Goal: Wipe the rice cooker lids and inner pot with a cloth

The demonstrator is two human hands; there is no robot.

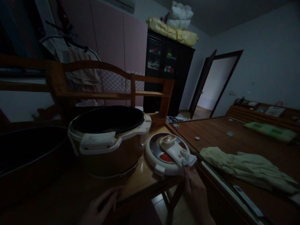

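My right hand (195, 190) presses a folded white tissue (189, 160) against the edge of a pressure cooker lid (153, 150). The lid lies on the wooden table (138, 182), its cream handle and valve upward. To its left stands the pressure cooker (112, 159), uncovered, with a dark pot inside and a white side handle facing me. My left hand (103, 203) is at the table's front edge, below the cooker. It is empty, with its fingers loosely bent and a gap between thumb and forefinger.
A large dark pot (30, 159) sits at the far left. Behind the table rises a wooden rail with a small shelf (152, 93). On the right, a wooden bed surface (211, 134) bears a pale green garment (243, 168) and a flat, long light-coloured object (248, 200).
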